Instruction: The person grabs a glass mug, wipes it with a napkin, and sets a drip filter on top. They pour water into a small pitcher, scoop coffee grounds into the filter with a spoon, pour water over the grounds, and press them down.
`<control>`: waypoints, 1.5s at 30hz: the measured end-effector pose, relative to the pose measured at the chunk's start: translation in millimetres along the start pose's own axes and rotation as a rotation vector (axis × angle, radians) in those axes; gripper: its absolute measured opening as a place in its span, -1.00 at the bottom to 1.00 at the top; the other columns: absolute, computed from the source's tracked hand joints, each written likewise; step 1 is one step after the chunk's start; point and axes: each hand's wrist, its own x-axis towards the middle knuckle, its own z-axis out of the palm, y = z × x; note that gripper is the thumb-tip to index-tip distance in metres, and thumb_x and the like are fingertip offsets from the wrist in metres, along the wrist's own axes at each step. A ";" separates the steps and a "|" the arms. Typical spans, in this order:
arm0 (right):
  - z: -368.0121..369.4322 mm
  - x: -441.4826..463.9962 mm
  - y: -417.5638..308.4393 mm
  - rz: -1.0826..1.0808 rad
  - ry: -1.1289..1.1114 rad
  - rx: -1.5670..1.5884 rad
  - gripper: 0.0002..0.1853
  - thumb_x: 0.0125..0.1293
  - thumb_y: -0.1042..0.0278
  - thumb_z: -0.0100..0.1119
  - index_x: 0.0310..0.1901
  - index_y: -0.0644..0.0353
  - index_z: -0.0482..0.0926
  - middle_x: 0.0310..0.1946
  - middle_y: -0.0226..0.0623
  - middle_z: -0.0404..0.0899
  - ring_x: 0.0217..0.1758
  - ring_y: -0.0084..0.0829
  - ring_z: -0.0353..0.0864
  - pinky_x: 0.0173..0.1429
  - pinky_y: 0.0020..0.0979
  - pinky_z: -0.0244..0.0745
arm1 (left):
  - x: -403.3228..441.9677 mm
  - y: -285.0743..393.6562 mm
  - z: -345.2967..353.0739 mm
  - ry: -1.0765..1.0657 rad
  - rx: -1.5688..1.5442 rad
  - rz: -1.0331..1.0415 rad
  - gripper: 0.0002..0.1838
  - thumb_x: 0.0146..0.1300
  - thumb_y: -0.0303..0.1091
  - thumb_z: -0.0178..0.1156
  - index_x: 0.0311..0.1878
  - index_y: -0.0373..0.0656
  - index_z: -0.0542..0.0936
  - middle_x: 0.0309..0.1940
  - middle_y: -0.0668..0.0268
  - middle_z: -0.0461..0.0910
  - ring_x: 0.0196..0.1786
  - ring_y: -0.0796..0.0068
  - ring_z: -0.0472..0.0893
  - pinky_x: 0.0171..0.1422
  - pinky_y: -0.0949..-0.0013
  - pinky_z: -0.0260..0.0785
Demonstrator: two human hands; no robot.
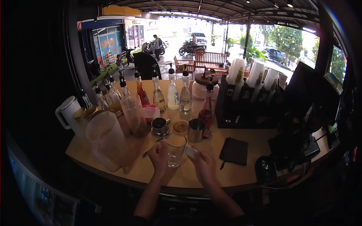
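Note:
A clear drinking glass (pixel 175 150) stands upright near the front of the counter. My left hand (pixel 158 157) is closed at its left side, fingers curled against it; whether there is a handle is hidden. To the glass's right, my right hand (pixel 203 164) pinches a small white piece (pixel 191 151) that looks like folded tissue or cloth. Just behind are a small metal cup on a saucer (pixel 160 126), a shallow round dish with brown contents (pixel 180 127) and a steel milk pitcher (pixel 196 130). Part of a metal spoon (pixel 146 153) shows left of my left hand.
Large plastic pitchers (pixel 105 139) stand left, near a white jug (pixel 69 113). Several pump bottles (pixel 172 90) line the back. A dark folded cloth (pixel 233 151) lies right, before a black rack (pixel 245 109) with stacked plastic cups (pixel 255 73). Dark equipment (pixel 290 147) fills the far right.

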 end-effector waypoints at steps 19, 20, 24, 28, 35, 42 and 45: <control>-119.9 41.4 2.3 0.123 0.197 0.335 -0.95 0.27 0.53 0.11 -0.24 0.21 0.51 -0.26 -0.41 0.51 -0.21 -0.60 0.52 -0.26 -0.55 0.41 | -2.5 -56.6 18.4 0.028 -0.206 -0.116 -0.62 0.37 -0.23 0.05 -0.57 -0.11 0.26 -0.63 0.57 0.18 -0.51 0.78 0.19 -0.46 0.59 0.00; -131.5 52.6 11.4 -0.048 0.176 0.099 -0.93 0.27 0.53 0.11 -0.23 0.28 0.51 -0.22 -0.36 0.50 -0.18 -0.58 0.54 -0.22 -0.55 0.44 | -4.6 -51.8 21.4 0.033 -0.215 -0.104 -0.64 0.38 -0.22 0.05 -0.54 -0.09 0.26 -0.62 0.57 0.17 -0.51 0.79 0.18 -0.46 0.60 0.00; -142.6 72.6 18.9 -0.229 0.056 -0.471 -0.79 0.21 0.52 0.15 -0.15 0.45 0.50 -0.07 -0.12 0.48 -0.04 -0.34 0.58 0.00 -0.43 0.49 | -4.2 -58.3 25.9 0.097 -0.247 -0.032 -0.70 0.39 -0.20 0.03 -0.46 -0.07 0.28 -0.60 0.56 0.18 -0.51 0.80 0.17 -0.46 0.60 0.00; -144.8 77.8 36.8 -0.439 -0.119 -0.777 -0.71 0.12 0.52 0.16 -0.11 0.44 0.49 0.01 0.07 0.45 0.08 0.05 0.46 0.15 -0.24 0.40 | -6.4 -51.0 25.5 0.112 -0.192 0.059 -0.73 0.39 -0.25 0.02 -0.45 -0.08 0.29 -0.59 0.55 0.17 -0.51 0.79 0.15 -0.45 0.61 -0.01; -165.9 115.8 35.6 -0.477 -0.217 -0.908 -0.72 0.10 0.54 0.15 -0.12 0.42 0.50 -0.05 0.08 0.49 0.05 0.03 0.49 0.11 -0.23 0.43 | -2.2 -62.3 7.9 0.132 -0.283 0.050 -0.77 0.30 -0.37 -0.02 -0.51 -0.06 0.28 -0.60 0.57 0.17 -0.52 0.79 0.15 -0.46 0.64 -0.02; -167.0 118.2 38.4 -0.587 -0.145 -0.838 -0.75 0.04 0.62 0.19 -0.19 0.37 0.49 -0.18 -0.04 0.52 -0.10 -0.04 0.55 -0.01 -0.30 0.46 | 3.8 -65.9 4.8 0.175 -0.276 0.022 -0.76 0.24 -0.35 0.00 -0.56 -0.05 0.27 -0.62 0.56 0.21 -0.55 0.80 0.18 -0.49 0.63 -0.01; -162.8 116.5 34.4 -0.600 -0.166 -0.831 -0.77 0.04 0.63 0.18 -0.21 0.37 0.48 -0.20 -0.05 0.51 -0.11 -0.06 0.55 -0.02 -0.31 0.45 | 4.5 -62.3 7.7 0.168 -0.263 0.016 -0.75 0.24 -0.35 -0.01 -0.57 -0.06 0.27 -0.63 0.56 0.21 -0.55 0.79 0.19 -0.49 0.62 0.00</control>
